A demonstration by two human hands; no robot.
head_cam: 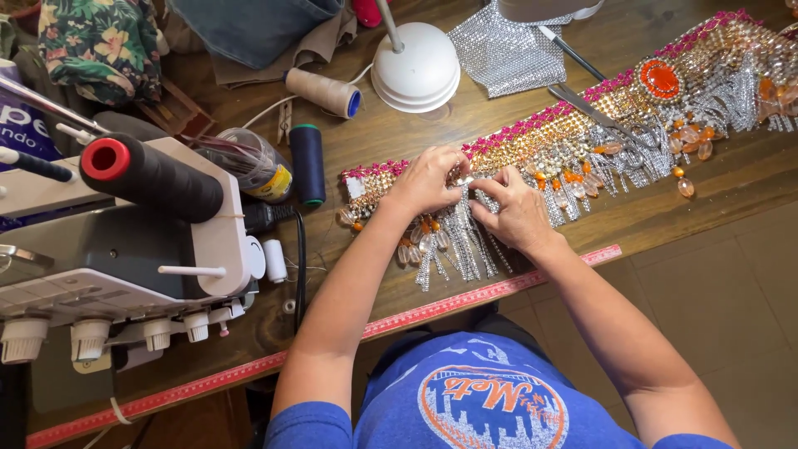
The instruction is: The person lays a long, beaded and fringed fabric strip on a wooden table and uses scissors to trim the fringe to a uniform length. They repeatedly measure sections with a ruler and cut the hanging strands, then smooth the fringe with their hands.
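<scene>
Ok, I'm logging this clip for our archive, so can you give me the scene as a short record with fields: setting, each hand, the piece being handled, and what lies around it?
setting: wooden table, seen from above
left hand: fingers pinched on the beaded band
right hand: fingertips on the band, beside the left hand
band: long strip with pink, gold and silver stones, orange beads, hanging silver fringe
left of the hands: sewing machine, black thread cone, dark blue spool, beige spool
behind: white lamp base, silver mesh
table edge: red tape measure
</scene>
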